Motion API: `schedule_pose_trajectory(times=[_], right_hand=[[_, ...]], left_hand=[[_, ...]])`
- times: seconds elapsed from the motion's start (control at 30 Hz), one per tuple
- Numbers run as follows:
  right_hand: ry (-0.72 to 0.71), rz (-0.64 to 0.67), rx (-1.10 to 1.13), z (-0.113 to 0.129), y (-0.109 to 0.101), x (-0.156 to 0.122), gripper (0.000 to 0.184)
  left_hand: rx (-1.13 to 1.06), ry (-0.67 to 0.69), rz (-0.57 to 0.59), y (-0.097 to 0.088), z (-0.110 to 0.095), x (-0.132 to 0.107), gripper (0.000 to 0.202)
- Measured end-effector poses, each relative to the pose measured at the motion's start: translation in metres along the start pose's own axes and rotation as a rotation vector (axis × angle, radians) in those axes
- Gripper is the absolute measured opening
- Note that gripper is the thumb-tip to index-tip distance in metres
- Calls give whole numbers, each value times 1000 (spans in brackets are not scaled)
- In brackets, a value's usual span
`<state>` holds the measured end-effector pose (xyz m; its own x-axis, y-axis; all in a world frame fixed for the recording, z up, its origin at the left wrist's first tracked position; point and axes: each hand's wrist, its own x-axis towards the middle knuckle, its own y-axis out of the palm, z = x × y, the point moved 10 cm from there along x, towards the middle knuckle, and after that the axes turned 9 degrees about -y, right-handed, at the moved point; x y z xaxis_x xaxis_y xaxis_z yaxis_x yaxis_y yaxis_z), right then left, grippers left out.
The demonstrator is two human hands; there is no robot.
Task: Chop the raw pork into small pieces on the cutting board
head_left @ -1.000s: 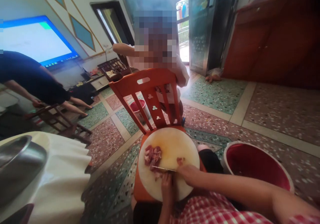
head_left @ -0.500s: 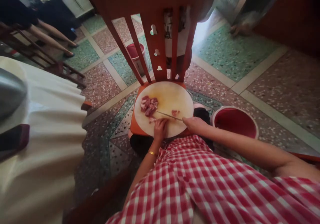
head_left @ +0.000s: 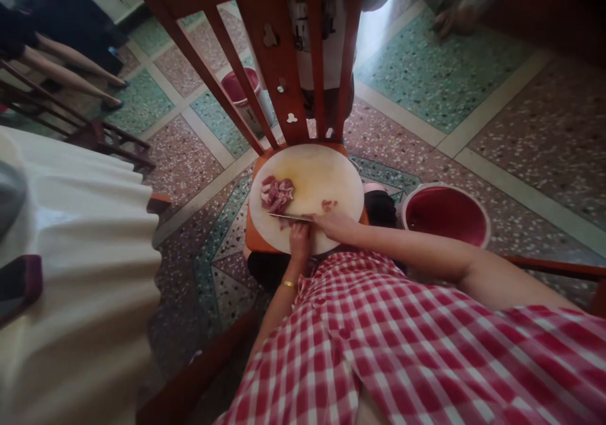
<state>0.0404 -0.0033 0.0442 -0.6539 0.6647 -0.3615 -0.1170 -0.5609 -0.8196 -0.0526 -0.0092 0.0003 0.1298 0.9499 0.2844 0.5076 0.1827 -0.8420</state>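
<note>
A round pale cutting board [head_left: 326, 179] lies on the seat of an orange chair [head_left: 284, 52]. A pile of cut raw meat [head_left: 277, 193] sits on its left side, and a small piece [head_left: 328, 204] lies near the middle. My right hand [head_left: 334, 225] is closed round the handle of a knife [head_left: 290, 217], whose blade points left across the board's near edge. My left hand [head_left: 300, 240] is curled just under the blade, pressing down a piece of meat that is mostly hidden.
A red bucket [head_left: 445, 215] stands on the patterned floor right of the chair. A smaller red bucket [head_left: 241, 90] and a person stand behind the chair's back. A white-clothed table [head_left: 80, 273] is at my left, with another person's legs [head_left: 71, 77] beyond it.
The view has tipped further down and closer. My right hand and the knife have shifted left along the board's near edge, close above my left hand.
</note>
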Motion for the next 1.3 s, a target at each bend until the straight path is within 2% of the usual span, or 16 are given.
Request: schedule_pose_trajectory(times=[0.13,0.23,0.3,0.4,0.53,0.67,0.87,0.93,1.03,1.13,1.23,1.3], right_hand=[[-25,-11,-37,-22,3,-21,43],[50,-1,-87,-47,0,-36,36],[113,-9,-104,-55,-5,-39,36],[120,3,-88,-45,-7,-38,33],[91,74,-40,-27,4,-46,28],[119,78,-13,-28,10,-47,29],[27,-24,-8,-10,7,3,45],[1,-48,-11,-5,6,10,46],[4,-14,-24,-14,9,-4,45],[61,46,-68,-37,9,-30,33],[146,48,-107,-54,-2,-43,31],[162,5,-104,-53,-14,-42,35]], left_hand=[[15,17,-2,-3,-7,1,22],[-19,14,15,-6,-12,4,24],[-41,10,25,-8,-14,6,25],[-60,17,23,-11,-16,6,23],[-25,2,18,-10,-13,5,20],[-57,1,27,-8,-14,5,19],[-39,16,-30,-11,-14,4,18],[-17,35,-42,-11,-15,4,18],[0,60,-49,-11,-17,2,20],[-1,35,-48,-11,-18,3,21],[-23,1,-28,-14,-17,7,23],[-43,-44,-33,-23,-8,14,25]])
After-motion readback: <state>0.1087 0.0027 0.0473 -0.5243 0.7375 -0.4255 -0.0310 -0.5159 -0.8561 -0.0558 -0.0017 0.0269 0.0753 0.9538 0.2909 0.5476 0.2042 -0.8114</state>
